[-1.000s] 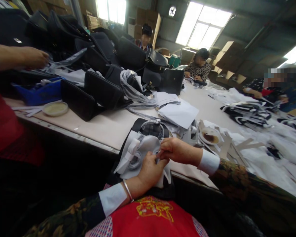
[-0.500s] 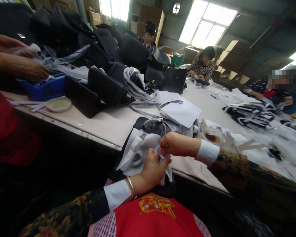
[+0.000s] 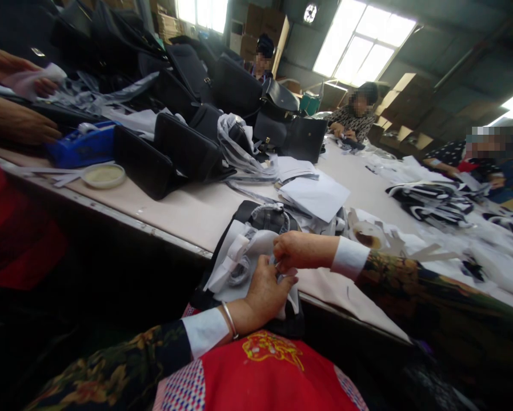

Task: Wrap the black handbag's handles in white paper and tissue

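Note:
A black bag (image 3: 250, 210) leans at the table's front edge against my red apron, with white wrapping paper (image 3: 228, 268) over its upper side. My left hand (image 3: 267, 288) lies on the paper, its thumb and fingers pinched together near a thin white piece. Just above it my right hand (image 3: 287, 251) is closed, its fingertips meeting those of my left hand. What the fingertips grip is too small to make out. A wrapped handle (image 3: 269, 212) arches at the bag's far end.
Black bags (image 3: 188, 145) are piled at the back left, beside a blue tray (image 3: 83, 145) and a round dish (image 3: 103, 176). White sheets (image 3: 316, 191) lie ahead. Another person's hands (image 3: 20, 117) work at the left; other people sit across the table.
My right hand has shifted slightly left, close against my left hand. At the left, the other person's lower hand has moved back from the blue tray.

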Tool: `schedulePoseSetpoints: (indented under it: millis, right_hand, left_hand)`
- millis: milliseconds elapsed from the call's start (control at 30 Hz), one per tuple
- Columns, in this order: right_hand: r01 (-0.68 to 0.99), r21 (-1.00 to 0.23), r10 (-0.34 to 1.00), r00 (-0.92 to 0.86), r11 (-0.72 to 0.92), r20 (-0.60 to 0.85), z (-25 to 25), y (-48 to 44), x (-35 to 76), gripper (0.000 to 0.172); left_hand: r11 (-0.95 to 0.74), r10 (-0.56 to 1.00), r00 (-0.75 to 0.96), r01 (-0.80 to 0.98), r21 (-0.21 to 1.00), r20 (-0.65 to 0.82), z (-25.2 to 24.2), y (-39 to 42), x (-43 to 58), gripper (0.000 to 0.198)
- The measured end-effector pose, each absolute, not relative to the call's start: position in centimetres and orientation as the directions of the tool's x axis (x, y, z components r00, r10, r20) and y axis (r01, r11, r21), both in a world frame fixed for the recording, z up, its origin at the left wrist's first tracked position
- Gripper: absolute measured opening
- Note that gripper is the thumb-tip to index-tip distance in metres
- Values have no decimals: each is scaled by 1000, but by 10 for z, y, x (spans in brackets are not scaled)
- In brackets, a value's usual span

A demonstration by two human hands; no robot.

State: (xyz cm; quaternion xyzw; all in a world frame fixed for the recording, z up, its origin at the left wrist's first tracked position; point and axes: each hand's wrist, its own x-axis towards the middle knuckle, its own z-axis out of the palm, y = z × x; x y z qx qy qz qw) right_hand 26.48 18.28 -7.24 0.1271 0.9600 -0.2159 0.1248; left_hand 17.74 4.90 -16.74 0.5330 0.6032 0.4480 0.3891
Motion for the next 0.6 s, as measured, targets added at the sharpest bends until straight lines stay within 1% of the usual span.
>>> schedulePoseSetpoints:
  millis: [33, 100, 200, 300, 400, 500, 600]
  right_hand:
    - [289, -360, 168, -929, 887, -331, -73, 182, 264, 22]
    - [259, -334, 134, -926, 906, -354, -72, 179, 264, 21]
    - [254, -328, 147, -937, 910, -317, -71, 173, 269, 20]
    - [230, -284, 162, -956, 931, -245, -73, 168, 277, 21]
    - [159, -221, 117, -975, 962, -191, -74, 167, 282, 22]
    - [118, -206, 75, -976, 971, -206, -67, 170, 281, 23]
    - [69, -143, 26, -960, 987, -280, -56, 171, 276, 20]
  left_hand:
    - [31, 992, -128, 291, 956, 7, -168, 49, 177, 15]
    - [30, 991, -130, 283, 959, 7, -169, 49, 177, 16]
    - [40, 991, -133, 280, 959, -3, -170, 51, 177, 16]
    - [81, 990, -132, 286, 955, -44, -169, 54, 176, 16]
    - [112, 988, -135, 298, 948, -74, -167, 57, 176, 13]
    - [101, 990, -129, 310, 945, -64, -164, 57, 176, 11]
    - [92, 991, -120, 321, 943, -56, -161, 56, 174, 12]
